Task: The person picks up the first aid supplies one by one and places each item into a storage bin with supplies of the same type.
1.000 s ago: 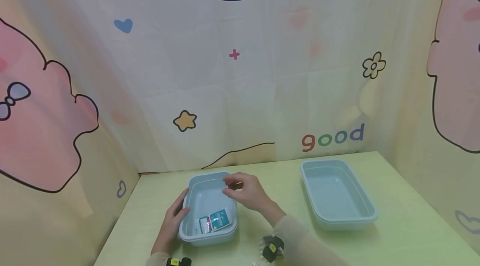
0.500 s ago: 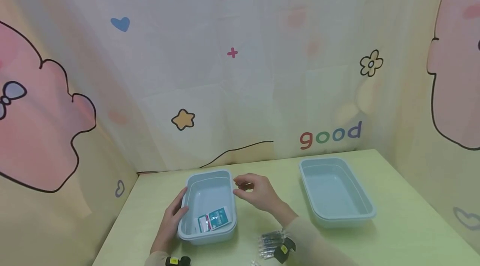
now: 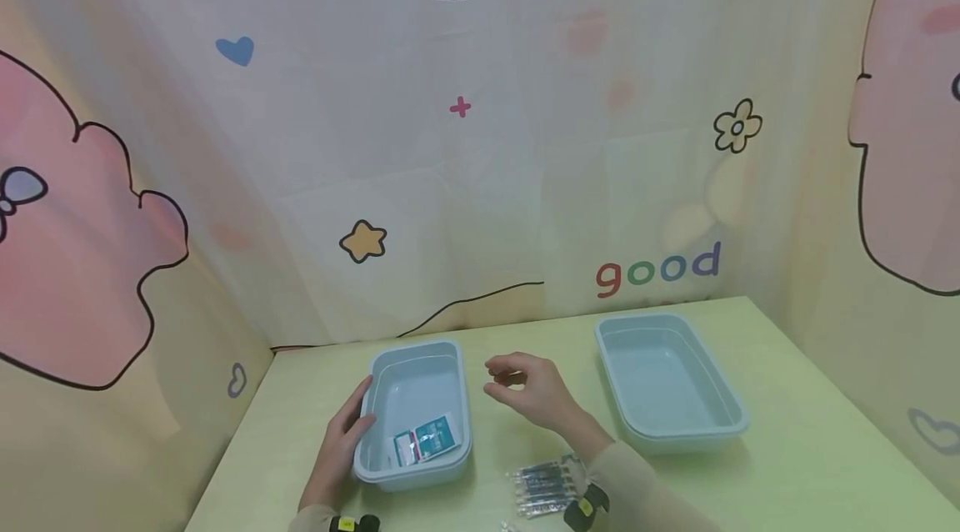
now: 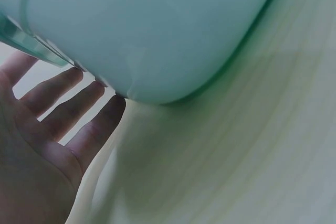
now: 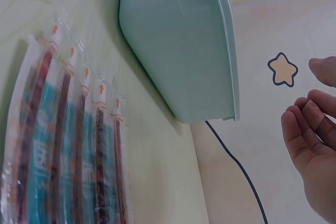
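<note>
A light blue plastic basin stands at the left of the table, with a flat teal-and-white packet inside near its front end. At the basin's left side is my left hand, its thumb at the rim. In the left wrist view its fairly straight fingers touch the outer wall. To the right of the basin, above the table, my right hand hangs with loosely bent fingers and holds nothing. Near its forearm lies a clear-wrapped pack of several dark reddish-brown sticks with orange arrows at their ends.
A second light blue basin stands at the right of the table. A small clear-wrapped item shows at the front edge of the head view. Patterned cloth encloses the back and sides.
My right hand has moved from over the basin's right rim out to the right, baring the pack of sticks. My left hand stays at the basin; the teal-and-white packet lies where it was.
</note>
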`<state>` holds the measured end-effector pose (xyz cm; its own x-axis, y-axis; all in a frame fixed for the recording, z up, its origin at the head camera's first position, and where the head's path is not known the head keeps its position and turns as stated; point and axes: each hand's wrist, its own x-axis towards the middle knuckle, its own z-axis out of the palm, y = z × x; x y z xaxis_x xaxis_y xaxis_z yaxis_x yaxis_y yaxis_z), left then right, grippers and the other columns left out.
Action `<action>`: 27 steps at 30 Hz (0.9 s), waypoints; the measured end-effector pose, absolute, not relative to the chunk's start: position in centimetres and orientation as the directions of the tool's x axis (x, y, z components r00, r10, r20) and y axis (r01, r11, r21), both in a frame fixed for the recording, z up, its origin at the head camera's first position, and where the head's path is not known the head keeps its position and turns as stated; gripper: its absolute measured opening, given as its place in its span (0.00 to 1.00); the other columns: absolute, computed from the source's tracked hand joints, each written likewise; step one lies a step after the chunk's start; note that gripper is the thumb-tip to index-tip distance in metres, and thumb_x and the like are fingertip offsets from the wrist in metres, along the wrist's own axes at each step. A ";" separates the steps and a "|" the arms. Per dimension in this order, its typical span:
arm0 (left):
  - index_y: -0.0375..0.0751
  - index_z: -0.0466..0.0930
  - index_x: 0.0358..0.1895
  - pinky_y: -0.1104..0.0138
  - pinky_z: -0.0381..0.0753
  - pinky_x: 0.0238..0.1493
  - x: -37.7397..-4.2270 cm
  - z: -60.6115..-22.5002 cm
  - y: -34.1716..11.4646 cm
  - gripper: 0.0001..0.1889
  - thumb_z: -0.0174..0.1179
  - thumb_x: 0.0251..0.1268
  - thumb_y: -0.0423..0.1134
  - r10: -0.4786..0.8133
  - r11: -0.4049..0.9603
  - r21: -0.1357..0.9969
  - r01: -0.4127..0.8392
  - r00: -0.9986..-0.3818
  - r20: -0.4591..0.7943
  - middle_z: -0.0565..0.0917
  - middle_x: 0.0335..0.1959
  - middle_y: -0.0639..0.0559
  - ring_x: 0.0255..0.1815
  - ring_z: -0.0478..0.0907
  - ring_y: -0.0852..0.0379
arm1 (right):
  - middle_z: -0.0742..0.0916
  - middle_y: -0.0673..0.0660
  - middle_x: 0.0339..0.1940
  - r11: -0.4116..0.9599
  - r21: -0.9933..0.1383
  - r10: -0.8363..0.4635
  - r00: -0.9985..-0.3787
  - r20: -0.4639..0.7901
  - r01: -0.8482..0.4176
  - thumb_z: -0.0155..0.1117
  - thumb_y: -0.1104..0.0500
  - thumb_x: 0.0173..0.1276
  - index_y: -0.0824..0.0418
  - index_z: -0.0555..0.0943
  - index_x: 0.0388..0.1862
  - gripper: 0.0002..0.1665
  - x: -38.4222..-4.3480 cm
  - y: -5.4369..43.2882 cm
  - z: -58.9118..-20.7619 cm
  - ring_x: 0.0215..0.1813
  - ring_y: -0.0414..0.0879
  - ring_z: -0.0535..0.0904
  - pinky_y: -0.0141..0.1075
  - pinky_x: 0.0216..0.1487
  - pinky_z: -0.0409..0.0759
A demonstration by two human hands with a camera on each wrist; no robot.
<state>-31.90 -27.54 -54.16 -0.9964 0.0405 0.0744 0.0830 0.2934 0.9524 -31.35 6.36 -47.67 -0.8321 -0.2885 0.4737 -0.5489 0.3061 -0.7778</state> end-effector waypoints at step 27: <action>0.57 0.56 0.76 0.44 0.59 0.71 -31.9 -54.3 -27.5 0.30 0.50 0.74 0.42 0.046 0.282 0.954 0.100 -0.995 0.091 0.55 0.79 0.48 0.78 0.51 0.40 | 0.88 0.56 0.45 0.317 -0.774 -0.288 -0.833 0.472 -0.548 0.71 0.59 0.61 0.62 0.83 0.50 0.18 -30.7 8.5 -48.2 0.42 0.46 0.85 0.39 0.47 0.86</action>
